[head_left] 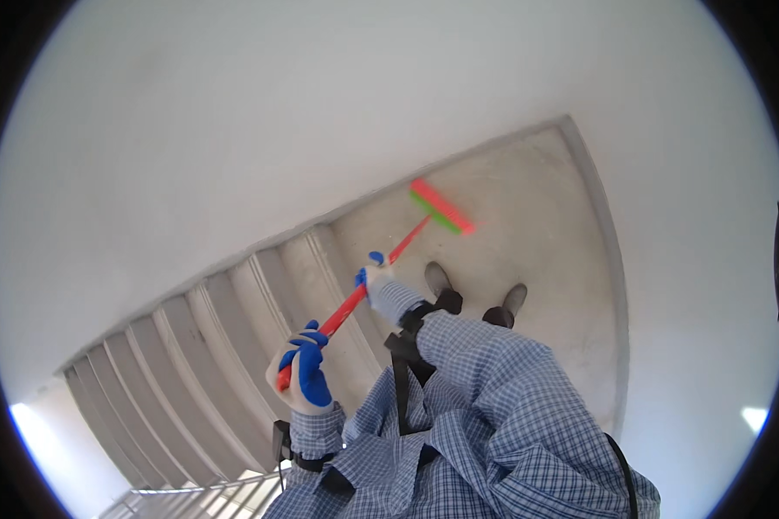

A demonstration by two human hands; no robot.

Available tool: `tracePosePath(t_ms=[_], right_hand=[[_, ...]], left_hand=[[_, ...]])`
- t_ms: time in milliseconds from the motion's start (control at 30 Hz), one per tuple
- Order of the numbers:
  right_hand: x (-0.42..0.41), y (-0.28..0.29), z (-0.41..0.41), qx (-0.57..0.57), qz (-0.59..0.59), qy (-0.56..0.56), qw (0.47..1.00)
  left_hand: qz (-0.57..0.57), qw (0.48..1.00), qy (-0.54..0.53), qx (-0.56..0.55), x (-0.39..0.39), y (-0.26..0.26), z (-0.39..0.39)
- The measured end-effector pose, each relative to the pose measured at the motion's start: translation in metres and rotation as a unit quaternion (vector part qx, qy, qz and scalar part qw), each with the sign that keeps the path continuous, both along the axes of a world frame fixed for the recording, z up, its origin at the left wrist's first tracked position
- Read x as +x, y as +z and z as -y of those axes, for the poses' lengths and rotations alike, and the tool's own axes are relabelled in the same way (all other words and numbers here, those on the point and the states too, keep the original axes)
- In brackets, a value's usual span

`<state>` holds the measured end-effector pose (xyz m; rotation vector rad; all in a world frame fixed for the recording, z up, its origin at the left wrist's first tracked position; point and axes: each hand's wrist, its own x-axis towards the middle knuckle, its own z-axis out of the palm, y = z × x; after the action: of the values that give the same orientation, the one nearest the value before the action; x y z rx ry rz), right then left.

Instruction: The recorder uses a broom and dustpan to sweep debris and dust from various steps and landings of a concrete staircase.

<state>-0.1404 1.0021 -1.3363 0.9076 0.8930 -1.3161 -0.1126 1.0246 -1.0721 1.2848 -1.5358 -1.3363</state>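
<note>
My left hand, in a white knit glove with blue coating, is wrapped around the upper end of a broom's red handle. Farther down the same handle, my right hand grips it in a matching glove. The broom head has a green block and pinkish-red bristles, slightly blurred. It is over the landing floor near the wall's base, beyond my shoes. Whether the bristles touch the floor cannot be told.
I stand on a concrete landing, with my shoes right of the stair edge. Concrete steps run off to the left. A white wall with a grey skirting borders them. Metal railing bars show at the lower left.
</note>
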Motion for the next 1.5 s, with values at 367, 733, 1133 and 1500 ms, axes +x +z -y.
tracePosePath(t_ms=[367,733,1133,1500], right_hand=[[-0.104,0.040,-0.055,-0.013,-0.051,-0.114,0.992],[0.041,-0.015,-0.052,0.000,-0.050,0.161,0.986],[-0.078,-0.043,-0.047,0.048,-0.178,0.203,0.962],[-0.101,-0.043,-0.005,-0.033,-0.267,0.171,0.948]], left_hand=[[-0.149,0.961,-0.230,0.031,-0.027,0.006,0.019],[-0.060,0.996,0.073,0.001,0.057,0.045,-0.045],[-0.068,0.997,-0.024,-0.004,-0.012,-0.028,-0.048],[-0.139,0.990,-0.005,-0.033,0.010,-0.045,-0.037]])
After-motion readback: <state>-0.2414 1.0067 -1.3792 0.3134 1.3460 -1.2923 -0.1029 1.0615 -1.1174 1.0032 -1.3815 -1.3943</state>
